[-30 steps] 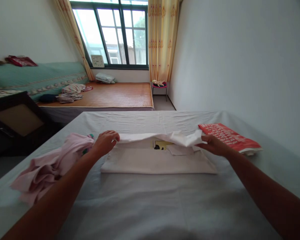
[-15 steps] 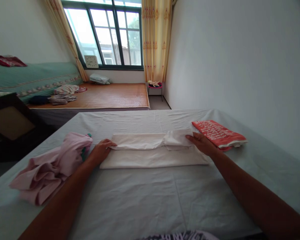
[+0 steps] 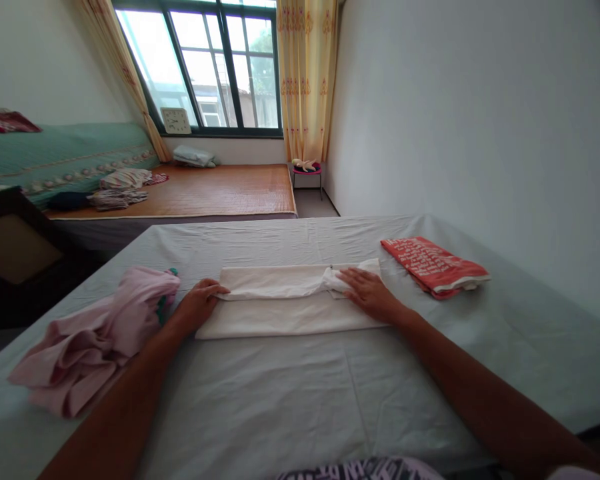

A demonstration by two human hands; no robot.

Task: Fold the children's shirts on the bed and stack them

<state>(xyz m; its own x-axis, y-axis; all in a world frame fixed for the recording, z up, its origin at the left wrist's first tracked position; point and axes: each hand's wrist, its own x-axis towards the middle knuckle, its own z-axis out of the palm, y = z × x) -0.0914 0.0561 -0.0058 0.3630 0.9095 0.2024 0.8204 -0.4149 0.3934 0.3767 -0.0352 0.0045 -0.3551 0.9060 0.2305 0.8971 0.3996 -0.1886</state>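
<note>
A white garment (image 3: 280, 317) lies folded into a long flat strip, its far part turned over towards me. At the strip's left end, my left hand (image 3: 200, 305) pinches the edge of the folded-over layer between thumb and fingers. My right hand (image 3: 373, 293) rests flat on the right part, fingers stretched out and pressed on a bunched corner. A small dark spot shows on that bunched part; I cannot make out what it is. Which kind of garment this is does not show.
Left of my left arm lies a crumpled pink garment (image 3: 100, 333) with a green part. A folded red cloth with white lettering (image 3: 433, 263) is at the right. All rest on a pale sheet (image 3: 280, 387). Beyond stand a mat-covered bed (image 3: 220, 190) and a small stool (image 3: 307, 172).
My right hand has let go of the right end's edge, moved left and flattened onto the bunched cloth, which now lies lower. My left hand stays at the left end.
</note>
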